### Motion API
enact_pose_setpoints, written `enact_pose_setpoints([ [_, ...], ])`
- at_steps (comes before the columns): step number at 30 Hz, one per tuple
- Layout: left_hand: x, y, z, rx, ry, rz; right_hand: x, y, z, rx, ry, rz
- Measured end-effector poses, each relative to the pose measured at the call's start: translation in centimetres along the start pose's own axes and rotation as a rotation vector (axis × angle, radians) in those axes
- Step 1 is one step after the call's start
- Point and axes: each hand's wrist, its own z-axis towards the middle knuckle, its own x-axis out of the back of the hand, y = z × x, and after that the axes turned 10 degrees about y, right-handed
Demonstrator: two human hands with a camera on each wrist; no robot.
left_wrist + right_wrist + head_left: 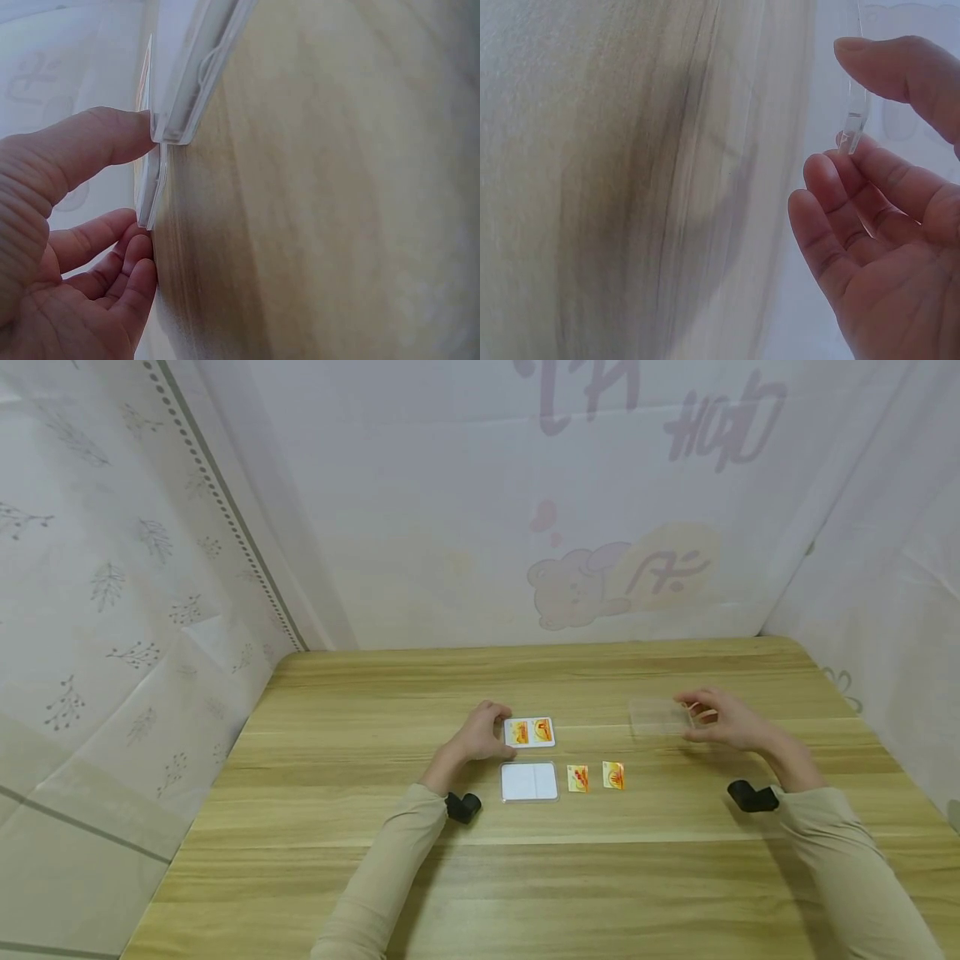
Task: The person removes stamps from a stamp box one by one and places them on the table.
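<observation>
My left hand (478, 732) holds the left end of a white case (530, 733) with two orange-yellow stamp-like pieces in it, flat on the table. In the left wrist view the case (152, 191) lies between thumb and fingertips (142, 240), behind a nearer case (180, 67). That nearer, blank white case (528, 782) lies just in front. Two loose pieces, one (577, 778) beside it and another (612, 775) further right, lie on the wood. Off to the right, my right hand (729, 722) pinches a clear plastic cover (658, 717) by its right end, seen edge-on in the right wrist view (855, 90).
The wooden table (525, 893) reaches back to a pale printed curtain (420, 527). More patterned cloth (112, 610) hangs along the left side. Black devices are on both wrists, left (463, 808) and right (752, 797).
</observation>
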Motion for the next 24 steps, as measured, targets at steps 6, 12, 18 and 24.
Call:
enact_pose_setpoints([
  [6, 0.03, 0.03, -0.08, 0.004, 0.001, -0.004, -0.06, -0.09, 0.07, -0.030, -0.029, 0.015],
  [12, -0.01, -0.03, -0.03, -0.003, 0.004, -0.002, -0.15, -0.03, 0.02, -0.038, -0.040, 0.022],
  [18, -0.01, -0.13, -0.04, -0.004, 0.005, 0.001, -0.33, 0.28, -0.04, -0.054, -0.052, 0.030],
  [24, -0.01, -0.04, -0.03, -0.004, 0.002, -0.001, -0.56, 0.71, -0.17, -0.068, -0.057, 0.031],
])
